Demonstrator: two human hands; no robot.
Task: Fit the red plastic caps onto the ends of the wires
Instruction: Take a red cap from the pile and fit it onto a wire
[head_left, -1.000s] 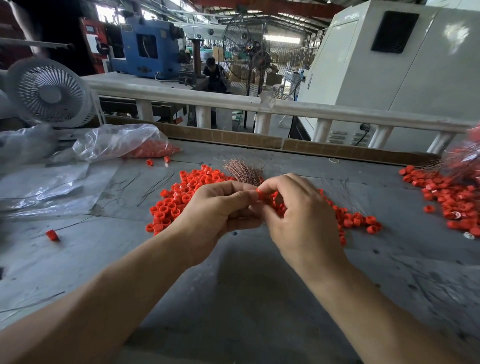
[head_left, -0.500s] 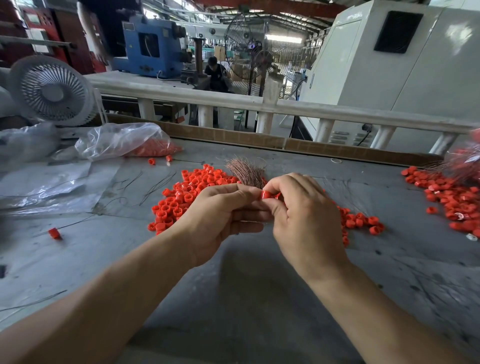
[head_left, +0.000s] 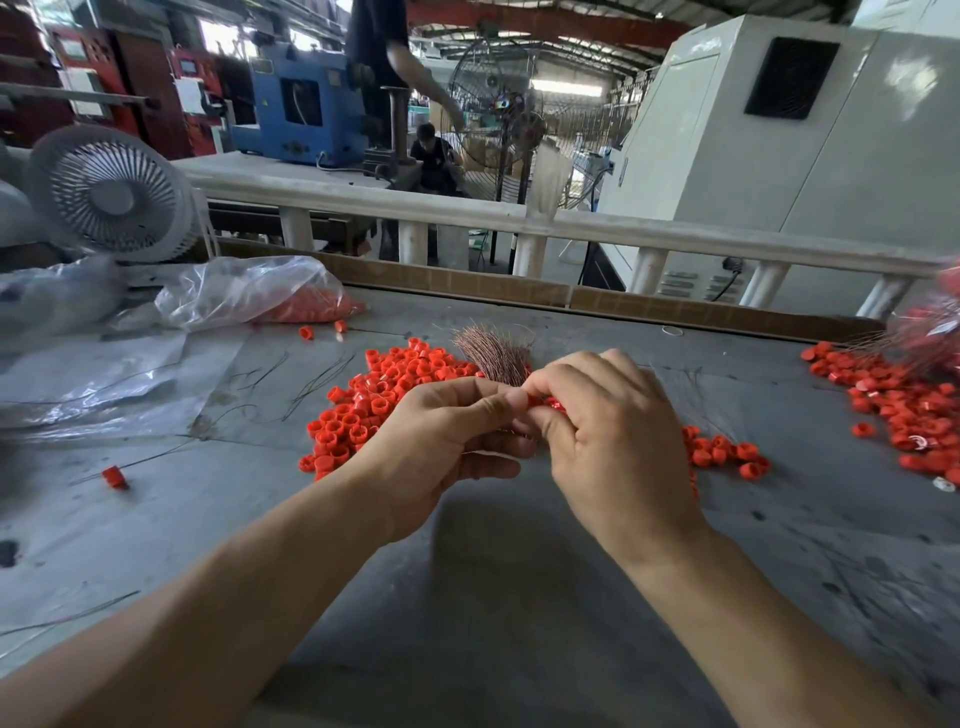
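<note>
My left hand (head_left: 441, 441) grips a bundle of thin copper-coloured wires (head_left: 493, 356) whose ends fan out above its fingers. My right hand (head_left: 608, 431) pinches a red plastic cap (head_left: 550, 402) right against the left thumb tip, where the two hands meet. How the cap sits on a wire is hidden by the fingers. A heap of loose red caps (head_left: 374, 410) lies on the grey table (head_left: 493, 597) behind my left hand, and a smaller cluster (head_left: 727, 452) shows to the right of my right hand.
Capped wires and more red caps (head_left: 904, 405) lie at the right edge. A clear plastic bag with caps (head_left: 260, 299) and a small white fan (head_left: 111, 195) sit at the far left. Single caps (head_left: 114, 477) and stray wires lie on the left. A white railing (head_left: 519, 226) borders the back.
Both hands have stayed together over the table, the right fingers working the cap slightly against the left thumb. A person has come into view in the background behind the railing.
</note>
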